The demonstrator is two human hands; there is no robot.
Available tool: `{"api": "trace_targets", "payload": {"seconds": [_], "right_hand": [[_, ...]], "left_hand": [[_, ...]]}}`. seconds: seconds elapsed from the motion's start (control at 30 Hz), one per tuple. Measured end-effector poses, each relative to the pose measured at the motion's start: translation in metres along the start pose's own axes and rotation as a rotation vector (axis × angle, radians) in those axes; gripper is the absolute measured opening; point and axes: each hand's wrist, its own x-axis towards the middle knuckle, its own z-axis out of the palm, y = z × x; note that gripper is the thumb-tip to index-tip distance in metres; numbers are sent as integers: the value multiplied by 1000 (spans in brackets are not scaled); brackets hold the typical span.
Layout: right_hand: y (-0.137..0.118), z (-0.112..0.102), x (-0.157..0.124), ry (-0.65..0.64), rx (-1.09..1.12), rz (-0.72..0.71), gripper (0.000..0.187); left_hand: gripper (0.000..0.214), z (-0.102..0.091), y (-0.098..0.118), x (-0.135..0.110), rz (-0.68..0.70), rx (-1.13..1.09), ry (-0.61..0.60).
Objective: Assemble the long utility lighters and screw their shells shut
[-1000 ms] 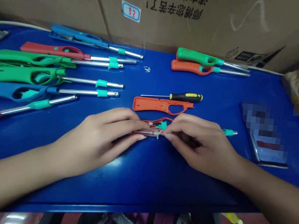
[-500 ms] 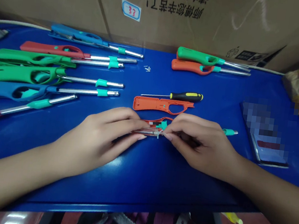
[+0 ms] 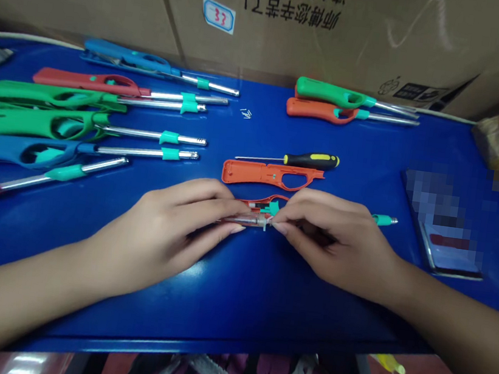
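Observation:
An opened orange lighter point(image 3: 259, 211) lies on the blue table point(image 3: 236, 289) between my hands, its teal trigger and inner parts showing. My left hand point(image 3: 174, 229) pinches its left end with closed fingers. My right hand point(image 3: 338, 242) grips its right part, fingers closed near the teal trigger. The lighter's metal nozzle with a teal collar point(image 3: 383, 220) sticks out past my right hand. Just behind lies the detached orange half shell point(image 3: 272, 176), and behind that a black and yellow screwdriver point(image 3: 299, 158).
Several assembled long lighters in green, blue and red lie at the left point(image 3: 69, 120). A green and an orange lighter point(image 3: 343, 104) lie at the back. Tiny screws point(image 3: 246, 113) sit mid-back. A phone point(image 3: 445, 222) lies right. Cardboard boxes point(image 3: 271, 18) line the back.

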Motion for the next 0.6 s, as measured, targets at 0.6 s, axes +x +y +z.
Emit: {"api": "trace_targets", "payload": {"seconds": [0.6], "right_hand": [[-2,-1,1,-16,47,-16,14]], "left_hand": [[24,-1,2,0,11,-16,2]]}}
